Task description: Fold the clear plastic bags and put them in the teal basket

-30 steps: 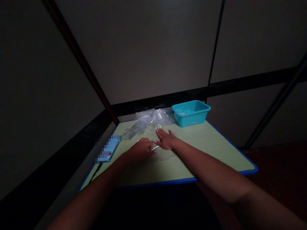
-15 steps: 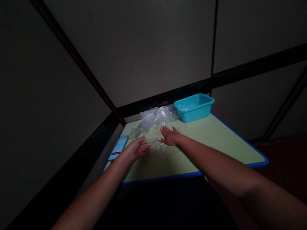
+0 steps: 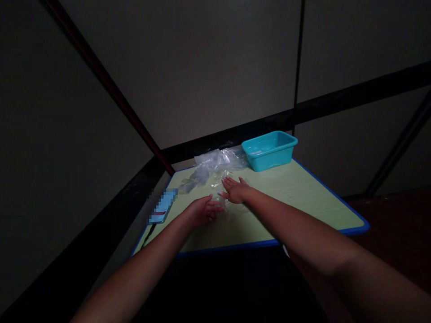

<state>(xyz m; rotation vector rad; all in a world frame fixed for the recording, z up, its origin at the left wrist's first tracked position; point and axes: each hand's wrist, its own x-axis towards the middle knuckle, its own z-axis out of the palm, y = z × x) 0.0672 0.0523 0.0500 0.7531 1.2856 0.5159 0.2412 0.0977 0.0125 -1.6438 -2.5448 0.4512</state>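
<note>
A clear plastic bag (image 3: 232, 207) lies on the light green table (image 3: 289, 193), partly under my hands. My right hand (image 3: 235, 190) rests on it palm down, fingers spread. Just left of it, my left hand (image 3: 204, 211) is at the bag's left side with its fingers apart and nothing held in them; whether it touches the plastic I cannot tell. Behind both hands, more crumpled clear plastic (image 3: 218, 160) is heaped toward the table's far edge. Its separate pieces are hard to make out.
A turquoise basket (image 3: 271, 158) stands at the far edge, beside the heaped plastic. On the left edge lies a phone (image 3: 164, 205), its screen partly pixelated, with a dark cable or strip below it. A wall rises behind the table.
My left hand has moved right, closer to my right hand and over the bag's left part. My right hand stays spread on the plastic. The view has shifted slightly.
</note>
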